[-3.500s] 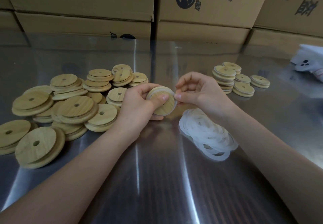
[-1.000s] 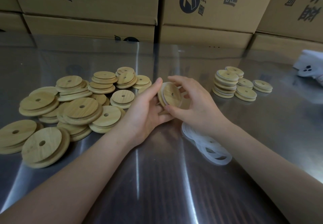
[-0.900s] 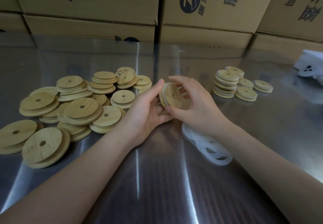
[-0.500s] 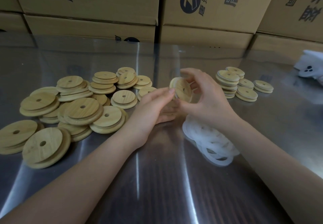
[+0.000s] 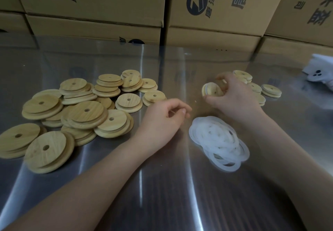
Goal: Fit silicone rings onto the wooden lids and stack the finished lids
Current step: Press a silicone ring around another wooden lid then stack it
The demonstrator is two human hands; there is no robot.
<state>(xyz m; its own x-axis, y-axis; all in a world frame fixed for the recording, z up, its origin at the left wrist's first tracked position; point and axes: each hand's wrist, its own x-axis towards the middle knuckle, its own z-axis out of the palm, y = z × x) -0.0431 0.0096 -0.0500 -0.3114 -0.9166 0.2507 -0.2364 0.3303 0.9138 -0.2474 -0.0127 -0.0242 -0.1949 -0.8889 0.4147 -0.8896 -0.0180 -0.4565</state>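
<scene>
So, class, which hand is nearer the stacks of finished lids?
Right. The right hand, holding a ringed lid, is just beside the stacks; the left hand hangs well to their left, empty.

Matt wooden lids (image 5: 86, 111) and translucent silicone rings (image 5: 219, 141) on glossy metal table (image 5: 162, 194).

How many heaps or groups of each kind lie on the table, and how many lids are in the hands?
Heap of bare wooden lids: 1
Group of lid stacks at the right: 1
Heap of white silicone rings: 1
Held lid, in the right hand: 1
Total: 4
</scene>
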